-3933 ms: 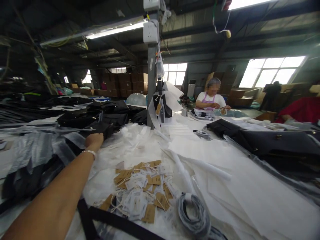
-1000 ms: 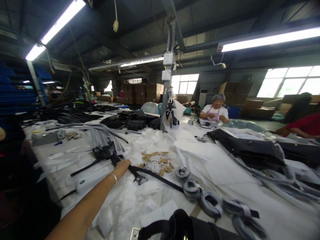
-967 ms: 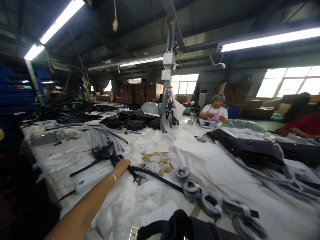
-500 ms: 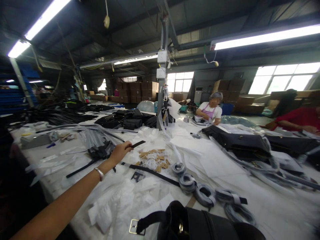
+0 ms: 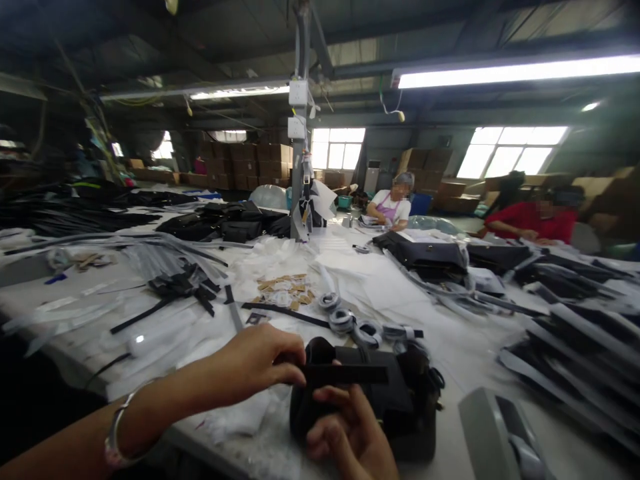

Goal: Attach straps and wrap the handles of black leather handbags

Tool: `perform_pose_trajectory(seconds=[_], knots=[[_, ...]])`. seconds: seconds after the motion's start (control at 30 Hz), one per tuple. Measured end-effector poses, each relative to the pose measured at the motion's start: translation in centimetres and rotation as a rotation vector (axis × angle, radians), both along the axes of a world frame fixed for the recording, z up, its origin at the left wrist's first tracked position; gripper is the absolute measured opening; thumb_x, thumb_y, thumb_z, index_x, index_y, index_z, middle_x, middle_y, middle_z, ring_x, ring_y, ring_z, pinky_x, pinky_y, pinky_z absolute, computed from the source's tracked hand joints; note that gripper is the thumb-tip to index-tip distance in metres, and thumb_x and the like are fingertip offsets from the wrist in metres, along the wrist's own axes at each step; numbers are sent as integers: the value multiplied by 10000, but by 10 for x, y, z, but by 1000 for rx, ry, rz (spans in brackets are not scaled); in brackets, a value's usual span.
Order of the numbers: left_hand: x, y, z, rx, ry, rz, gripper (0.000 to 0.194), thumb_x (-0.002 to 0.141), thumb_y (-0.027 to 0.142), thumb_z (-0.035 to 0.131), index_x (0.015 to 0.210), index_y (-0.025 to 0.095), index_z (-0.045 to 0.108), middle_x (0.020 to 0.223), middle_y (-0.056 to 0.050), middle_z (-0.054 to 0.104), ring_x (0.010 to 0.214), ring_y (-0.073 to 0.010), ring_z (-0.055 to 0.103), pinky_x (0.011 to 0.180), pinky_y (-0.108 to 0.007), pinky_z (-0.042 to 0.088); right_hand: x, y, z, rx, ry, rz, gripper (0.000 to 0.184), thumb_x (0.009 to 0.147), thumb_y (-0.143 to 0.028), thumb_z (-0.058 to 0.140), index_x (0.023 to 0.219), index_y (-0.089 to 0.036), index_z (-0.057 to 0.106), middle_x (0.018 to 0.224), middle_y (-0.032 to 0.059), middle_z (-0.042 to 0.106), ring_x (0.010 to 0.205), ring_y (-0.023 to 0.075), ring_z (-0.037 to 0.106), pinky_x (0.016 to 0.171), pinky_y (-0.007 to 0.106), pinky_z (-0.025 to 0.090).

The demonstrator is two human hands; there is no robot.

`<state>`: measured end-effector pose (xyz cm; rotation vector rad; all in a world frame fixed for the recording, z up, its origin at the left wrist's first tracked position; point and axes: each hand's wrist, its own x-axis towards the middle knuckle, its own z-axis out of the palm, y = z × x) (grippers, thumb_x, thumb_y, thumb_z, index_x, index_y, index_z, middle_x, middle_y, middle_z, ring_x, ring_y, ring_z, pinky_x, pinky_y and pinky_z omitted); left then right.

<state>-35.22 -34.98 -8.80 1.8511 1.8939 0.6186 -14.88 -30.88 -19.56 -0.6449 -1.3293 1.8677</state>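
My left hand (image 5: 265,360) is closed, thumb and fingers pinching the end of a flat black strap (image 5: 350,375). The strap reaches out to the right, above a black leather bag (image 5: 400,400) at the table's front edge. Just below the strap is my right hand (image 5: 357,433), palm turned up, fingers loosely bent and apart. One of its fingertips shows behind the strap; whether it touches is unclear. Both hands partly cover the bag.
Coiled wrapped straps (image 5: 341,320) lie behind the bag, near brown tags (image 5: 287,290). Black strap pieces (image 5: 183,287) are to the left. A grey box-shaped object (image 5: 500,433) stands at right, before stacked black pieces (image 5: 565,360). Two people work across the table.
My left hand has drawn the strap back from the tags to above the bag. My right hand has come into view. The view has swung to the right.
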Motion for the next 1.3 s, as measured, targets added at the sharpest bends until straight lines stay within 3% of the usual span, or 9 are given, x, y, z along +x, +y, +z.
perform_pose_trajectory(seconds=[0.17,0.3,0.4,0.57,0.77,0.93,1.1,1.2,1.3], knots=[[18,5,-28,-82,-49,-117,193,870,336,592,739,245,702,685,16,677,653,-164,610,583,-213,355,8,4,1,-342,137,-112,551,723,-529,763,1047,-101,639,639,-3,637,460,110,595,445,223,507],[18,11,-40,-89,-67,-139,284,898,384,534,698,230,665,654,14,634,625,-158,563,567,-216,332,26,3,-5,-413,124,-162,470,705,-537,772,802,-96,644,636,40,684,430,106,586,407,217,499],[18,12,-47,-100,-59,-137,285,894,388,536,693,226,656,650,16,628,620,-154,556,568,-216,329,33,3,-10,-439,117,-172,479,700,-559,764,731,-99,635,642,59,698,421,108,586,399,222,505],[23,12,-46,-153,40,-112,280,900,391,534,727,219,672,684,7,658,660,-157,591,588,-212,343,36,4,-18,-459,134,-172,496,700,-582,751,725,-97,649,641,69,697,423,113,588,395,224,504],[28,8,-43,-115,197,-106,274,920,382,514,818,224,713,756,-11,693,726,-173,621,638,-220,370,38,5,-26,-460,134,-185,601,692,-588,755,1018,-89,680,632,59,686,432,122,585,411,229,500],[27,7,-48,-74,283,-95,254,925,356,519,820,236,717,763,-22,692,737,-190,634,639,-239,390,39,5,-28,-432,126,-185,581,719,-576,741,1060,-112,662,641,66,695,444,126,590,425,232,504],[20,-1,-54,61,296,-220,84,818,263,703,902,254,703,780,19,710,720,-166,649,621,-218,419,44,4,-31,-298,75,-217,479,737,-560,732,1005,-164,708,678,55,705,442,115,588,435,221,495],[20,-12,-55,300,423,-320,67,869,192,639,907,232,675,750,28,704,694,-161,636,609,-231,435,54,2,-35,14,-8,-281,318,773,-497,724,943,-231,762,659,29,696,512,129,621,556,240,530],[24,-25,-57,619,614,-343,207,964,153,475,900,173,672,730,-4,701,663,-160,620,630,-263,461,62,-1,-37,322,-45,-279,270,775,-499,715,912,-276,779,723,41,706,631,167,662,660,257,544]])
